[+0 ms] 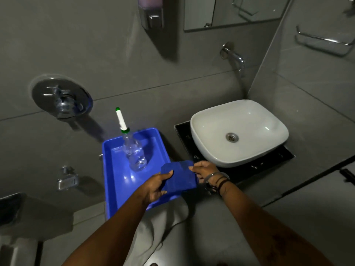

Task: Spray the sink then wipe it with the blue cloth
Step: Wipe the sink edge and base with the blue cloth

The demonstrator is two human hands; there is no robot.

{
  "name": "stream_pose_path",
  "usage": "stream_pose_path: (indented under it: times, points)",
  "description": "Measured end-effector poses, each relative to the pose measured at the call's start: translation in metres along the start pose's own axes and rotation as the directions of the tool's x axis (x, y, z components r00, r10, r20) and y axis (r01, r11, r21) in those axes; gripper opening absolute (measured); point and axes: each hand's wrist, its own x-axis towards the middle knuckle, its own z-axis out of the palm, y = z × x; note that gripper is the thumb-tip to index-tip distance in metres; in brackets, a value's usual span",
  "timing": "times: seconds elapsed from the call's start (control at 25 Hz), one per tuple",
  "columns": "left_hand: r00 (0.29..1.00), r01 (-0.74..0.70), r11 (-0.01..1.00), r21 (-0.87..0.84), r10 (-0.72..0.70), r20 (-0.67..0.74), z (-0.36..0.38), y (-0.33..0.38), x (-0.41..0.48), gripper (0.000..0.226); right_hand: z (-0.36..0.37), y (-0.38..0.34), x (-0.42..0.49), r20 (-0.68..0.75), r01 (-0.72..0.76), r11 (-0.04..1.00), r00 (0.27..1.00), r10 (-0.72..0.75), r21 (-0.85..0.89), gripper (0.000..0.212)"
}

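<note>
On the left, a blue tray (pixel 115 169) sits against the grey wall, glossy hard plastic with a raised rim that keeps the cleaning things together. A spray bottle (pixel 134 152) stands upright in its far half, clear and ribbed, with some liquid showing in it and a white nozzle with green tips pointing up and away. It stands untouched, within easy reach.

Over the tray's near right corner the left hand (pixel 157 184) grips the blue cloth (pixel 180 177) by its left edge, thumb on top. The cloth is a soft, matte, folded rectangle, held flat between both hands, probably being folded or readied into a pad for wiping. The right hand (pixel 203 170), with dark bands at the wrist, pinches the cloth's right edge.

To the right, the sink (pixel 249 120) is a smooth white ceramic bowl with rounded corners and a metal drain at its middle, set on a dark, glossy bench (pixel 184 131). A chrome tap (pixel 236 58) juts from the wall above it. Whether the bowl is wet from spraying cannot be told.
</note>
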Motion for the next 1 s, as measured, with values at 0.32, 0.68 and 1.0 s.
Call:
stream_pose_path:
  times: [0.32, 0.68, 1.0]
  points:
    - [0.744, -0.238, 0.661, 0.712, 0.595, -0.304, 0.111, -0.049, 0.052, 0.022, -0.178, -0.025, 0.048, -0.329, 0.244, 0.864, 0.851, -0.409, -0.441, 0.015]
    - [0.851, -0.231, -0.301, 0.925, 0.398, 0.342, 0.136, -0.181, 0.123, 0.115, -0.206, -0.001, 0.112, -0.194, 0.299, 0.733, 0.841, -0.505, -0.611, 0.036]
    - [0.856, -0.339, -0.297, 0.893, 0.296, 0.424, 0.134, -0.168, 0.123, 0.122, -0.196, 0.010, 0.130, -0.063, 0.189, 0.466, 0.878, -0.474, -0.864, 0.067]
